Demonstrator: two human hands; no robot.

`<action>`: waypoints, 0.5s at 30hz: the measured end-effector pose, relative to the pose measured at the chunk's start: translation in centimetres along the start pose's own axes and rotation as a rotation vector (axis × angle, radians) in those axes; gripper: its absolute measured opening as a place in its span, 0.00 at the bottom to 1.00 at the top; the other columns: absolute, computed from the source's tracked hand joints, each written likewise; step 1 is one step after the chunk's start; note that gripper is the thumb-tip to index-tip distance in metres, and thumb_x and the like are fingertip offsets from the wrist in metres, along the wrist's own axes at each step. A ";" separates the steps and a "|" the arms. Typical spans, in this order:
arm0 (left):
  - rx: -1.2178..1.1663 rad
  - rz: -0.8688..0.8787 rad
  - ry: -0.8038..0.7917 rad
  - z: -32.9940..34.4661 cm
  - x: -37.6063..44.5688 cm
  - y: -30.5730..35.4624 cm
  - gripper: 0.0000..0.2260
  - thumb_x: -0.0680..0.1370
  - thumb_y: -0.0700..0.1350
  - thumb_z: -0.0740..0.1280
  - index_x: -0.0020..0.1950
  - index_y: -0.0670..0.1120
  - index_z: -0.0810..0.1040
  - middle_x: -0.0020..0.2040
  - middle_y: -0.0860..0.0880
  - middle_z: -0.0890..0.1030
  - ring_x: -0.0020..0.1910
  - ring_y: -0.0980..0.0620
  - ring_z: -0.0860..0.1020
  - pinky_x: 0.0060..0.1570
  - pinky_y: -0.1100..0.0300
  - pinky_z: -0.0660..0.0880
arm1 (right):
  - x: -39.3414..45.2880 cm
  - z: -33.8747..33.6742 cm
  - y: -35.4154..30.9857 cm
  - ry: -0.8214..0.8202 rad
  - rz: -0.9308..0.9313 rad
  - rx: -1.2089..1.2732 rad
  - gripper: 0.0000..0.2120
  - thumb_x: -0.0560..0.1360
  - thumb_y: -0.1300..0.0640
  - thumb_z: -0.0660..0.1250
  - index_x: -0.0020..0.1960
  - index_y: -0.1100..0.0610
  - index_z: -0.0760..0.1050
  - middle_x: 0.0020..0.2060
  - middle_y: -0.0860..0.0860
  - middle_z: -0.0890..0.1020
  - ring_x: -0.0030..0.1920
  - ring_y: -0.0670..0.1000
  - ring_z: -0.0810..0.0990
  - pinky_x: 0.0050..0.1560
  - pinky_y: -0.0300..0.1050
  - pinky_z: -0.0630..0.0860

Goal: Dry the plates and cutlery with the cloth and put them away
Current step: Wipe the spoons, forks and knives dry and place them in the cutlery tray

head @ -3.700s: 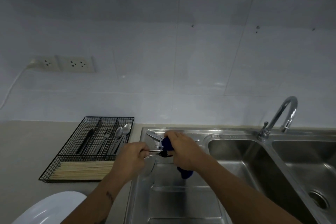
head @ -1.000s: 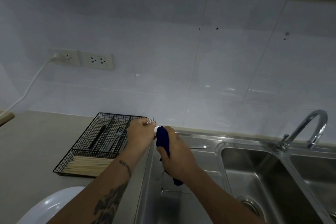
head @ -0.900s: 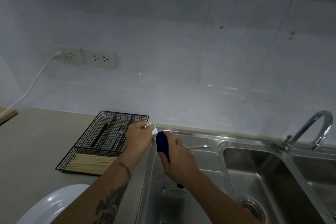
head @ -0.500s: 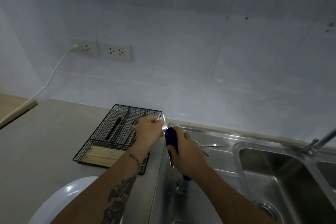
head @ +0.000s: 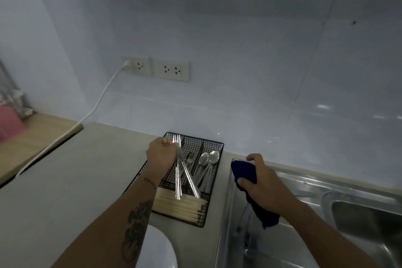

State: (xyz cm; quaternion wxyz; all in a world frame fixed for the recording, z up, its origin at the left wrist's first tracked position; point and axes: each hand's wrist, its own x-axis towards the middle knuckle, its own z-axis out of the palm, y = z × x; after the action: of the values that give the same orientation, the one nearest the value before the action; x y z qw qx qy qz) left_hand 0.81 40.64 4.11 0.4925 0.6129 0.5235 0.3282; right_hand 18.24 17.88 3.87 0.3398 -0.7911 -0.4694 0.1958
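My left hand [head: 162,154] grips a few metal cutlery pieces [head: 181,177] over the black wire cutlery tray [head: 214,143], their handles pointing toward me above the wooden chopsticks [head: 180,206]. Spoons [head: 208,159] and forks [head: 190,156] lie in the tray's right compartments. My right hand [head: 263,183] holds the dark blue cloth [head: 244,173] above the left edge of the steel sink drainboard [head: 304,183]; the cloth's tail hangs down below my wrist. A white plate [head: 158,248] shows partly at the bottom, under my left forearm.
The beige counter [head: 76,180] stretches left of the tray. A sink basin [head: 365,220] lies at the right. Wall sockets [head: 156,68] with a white cable [head: 95,104] sit on the tiled wall. A wooden surface [head: 37,132] and a pink object [head: 8,124] are far left.
My left hand has carried the cutlery away from the cloth, leftward over the wire tray. My right hand stays over the sink edge with the cloth. The view has swung left.
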 end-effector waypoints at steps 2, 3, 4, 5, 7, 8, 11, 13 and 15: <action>0.045 0.024 0.064 -0.8 1.1 1.3 0.02 0.68 0.43 0.71 0.37 0.46 0.83 0.33 0.49 0.84 0.35 0.49 0.82 0.37 0.59 0.78 | 0.8 -0.4 -0.3 -0.007 -0.003 0.011 0.19 0.78 0.55 0.68 0.63 0.49 0.61 0.41 0.52 0.81 0.35 0.51 0.82 0.34 0.46 0.80; 0.059 0.035 0.078 -1.0 1.9 1.6 0.02 0.70 0.43 0.70 0.39 0.47 0.83 0.34 0.50 0.84 0.36 0.51 0.82 0.36 0.61 0.77 | 1.1 -0.4 -0.4 -0.009 0.006 0.017 0.19 0.78 0.55 0.68 0.62 0.49 0.62 0.41 0.52 0.82 0.35 0.51 0.83 0.35 0.47 0.80; 0.069 0.045 0.077 -0.9 2.7 1.8 0.03 0.72 0.43 0.70 0.41 0.48 0.84 0.35 0.51 0.84 0.36 0.52 0.83 0.37 0.61 0.77 | 1.3 -0.4 -0.3 -0.012 0.021 0.024 0.19 0.78 0.54 0.69 0.62 0.48 0.62 0.42 0.52 0.82 0.35 0.52 0.83 0.35 0.47 0.81; 0.069 0.050 0.072 -0.6 3.6 1.8 0.03 0.73 0.44 0.70 0.43 0.49 0.84 0.36 0.51 0.85 0.36 0.52 0.83 0.39 0.60 0.78 | 1.5 -0.3 -0.1 -0.018 0.033 0.035 0.19 0.78 0.54 0.69 0.62 0.48 0.63 0.43 0.52 0.82 0.35 0.51 0.83 0.35 0.47 0.81; 0.074 0.067 0.049 0.3 5.1 1.6 0.03 0.75 0.44 0.70 0.43 0.51 0.83 0.38 0.49 0.85 0.38 0.50 0.84 0.44 0.56 0.81 | 1.7 0.2 0.4 -0.033 0.048 0.043 0.18 0.77 0.54 0.69 0.61 0.48 0.64 0.44 0.50 0.82 0.35 0.50 0.83 0.35 0.46 0.81; 0.081 0.077 0.035 1.0 5.9 1.2 0.04 0.75 0.44 0.70 0.41 0.52 0.82 0.39 0.49 0.85 0.39 0.50 0.85 0.45 0.55 0.82 | 1.7 0.4 0.6 -0.038 0.057 0.046 0.18 0.77 0.54 0.70 0.61 0.48 0.64 0.45 0.50 0.82 0.35 0.50 0.83 0.35 0.44 0.81; 0.099 0.082 0.002 3.1 7.3 0.6 0.04 0.76 0.44 0.70 0.42 0.51 0.82 0.40 0.49 0.84 0.37 0.53 0.83 0.43 0.60 0.82 | 1.9 0.9 1.7 -0.061 0.102 0.053 0.18 0.77 0.53 0.70 0.61 0.46 0.65 0.46 0.48 0.81 0.37 0.49 0.83 0.36 0.43 0.81; 0.138 0.089 -0.019 4.5 8.2 -0.1 0.03 0.77 0.43 0.70 0.45 0.48 0.83 0.38 0.50 0.83 0.35 0.55 0.81 0.34 0.68 0.78 | 1.9 1.1 2.6 -0.076 0.144 0.060 0.18 0.77 0.52 0.71 0.60 0.43 0.65 0.46 0.48 0.82 0.37 0.49 0.83 0.38 0.45 0.82; 0.183 0.090 -0.047 5.5 9.2 -1.0 0.05 0.76 0.43 0.69 0.42 0.45 0.83 0.36 0.48 0.83 0.34 0.52 0.81 0.34 0.64 0.78 | 1.9 1.2 3.3 -0.074 0.181 0.086 0.17 0.76 0.52 0.71 0.58 0.41 0.65 0.45 0.49 0.83 0.36 0.49 0.84 0.37 0.47 0.82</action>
State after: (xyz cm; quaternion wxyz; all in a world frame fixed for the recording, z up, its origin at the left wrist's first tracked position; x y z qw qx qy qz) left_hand 7.69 48.12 0.51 0.4314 0.6857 0.5116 0.2865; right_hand 20.45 18.83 0.67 0.3366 -0.8073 -0.3995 0.2746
